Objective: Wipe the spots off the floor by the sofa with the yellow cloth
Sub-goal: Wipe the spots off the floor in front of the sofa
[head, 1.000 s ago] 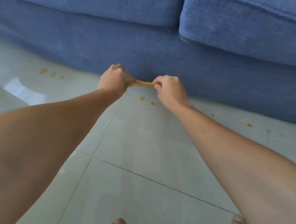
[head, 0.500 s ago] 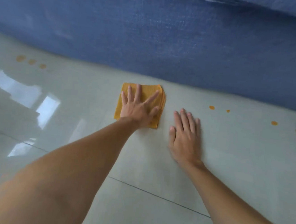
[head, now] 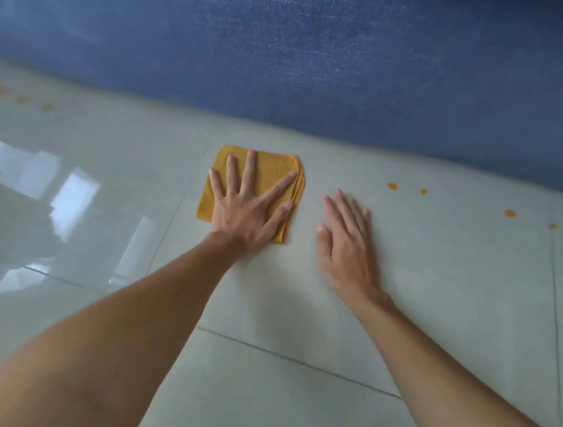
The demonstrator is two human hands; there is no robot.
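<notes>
The folded yellow cloth (head: 272,169) lies flat on the pale tiled floor (head: 263,315), close to the base of the blue sofa (head: 288,59). My left hand (head: 247,210) presses down on the cloth with its palm flat and its fingers spread. To the right of the cloth, my right hand (head: 347,243) rests flat on the bare floor and holds nothing. Several orange spots (head: 392,186) dot the floor further right, one of them at the far right (head: 510,213). Three fainter orange spots (head: 22,99) sit at the far left.
The sofa front runs across the whole top of the view and bounds the floor. Grout lines (head: 293,359) cross the tiles. Window glare (head: 71,200) reflects off the floor at the left.
One second ago both hands held the cloth stretched in the air. Since then it has been laid on the floor, the left hand flat on it and the right hand on the floor.
</notes>
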